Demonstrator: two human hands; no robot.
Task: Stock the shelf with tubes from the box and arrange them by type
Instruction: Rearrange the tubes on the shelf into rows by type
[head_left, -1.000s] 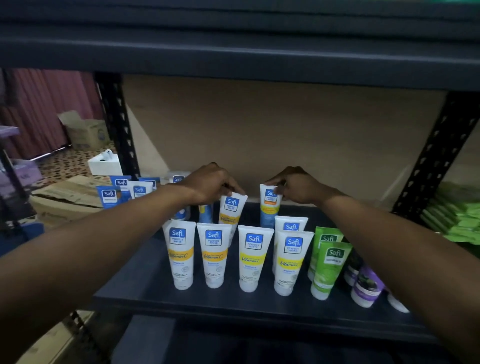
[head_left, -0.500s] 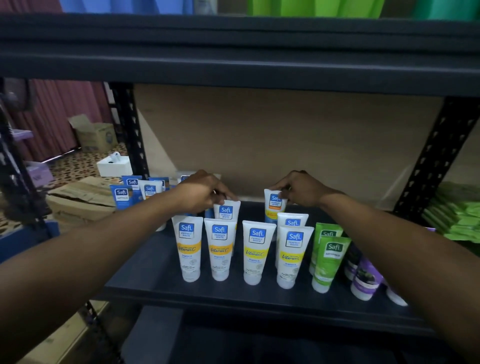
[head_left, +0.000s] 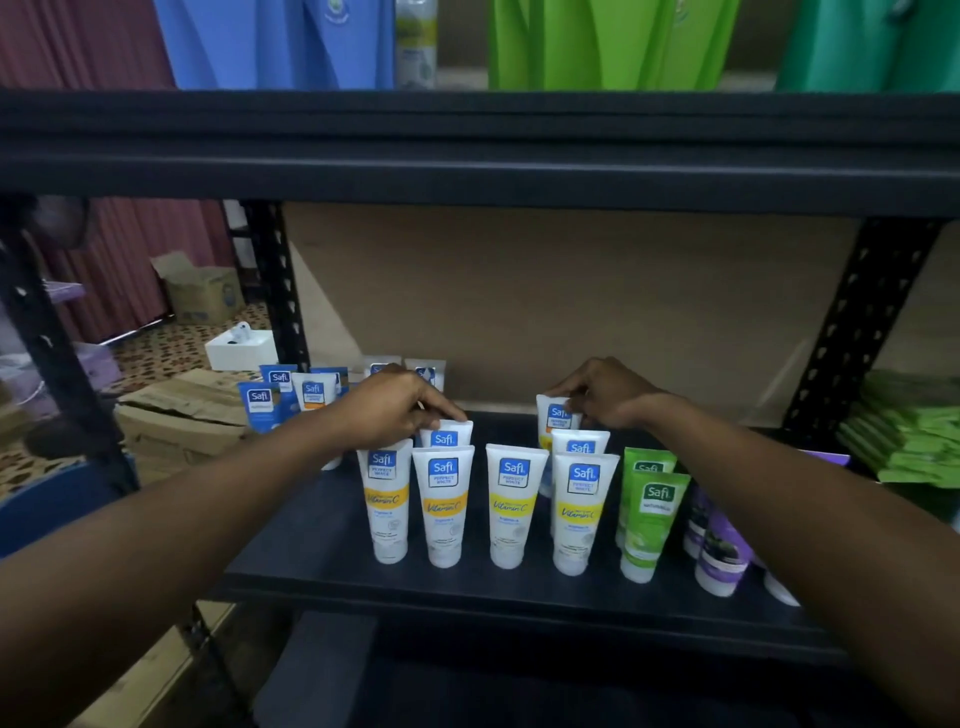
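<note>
Several white Safi tubes stand cap-down in rows on the dark shelf (head_left: 311, 551). My left hand (head_left: 384, 410) pinches the top of a white tube (head_left: 448, 435) in the second row. Further right, my right hand (head_left: 605, 392) pinches the crimped top of a rear white tube (head_left: 553, 418). The front row holds two orange-banded tubes (head_left: 387, 499) and two yellow-banded tubes (head_left: 514, 504). Right of them stand two green tubes (head_left: 652, 519) and purple tubes (head_left: 722, 556). Blue and white tubes (head_left: 283, 395) stand behind my left forearm.
The upper shelf board (head_left: 467, 150) hangs low over the hands. Black perforated uprights (head_left: 852, 332) frame the bay. Green packets (head_left: 909, 426) are stacked at the right. Cardboard boxes (head_left: 182, 410) and a white box (head_left: 241, 348) sit on the floor at the left.
The view has tilted up and back, showing coloured items on the upper shelf. Both hands stay on the same tubes; the left tube now sits closer behind the front row.
</note>
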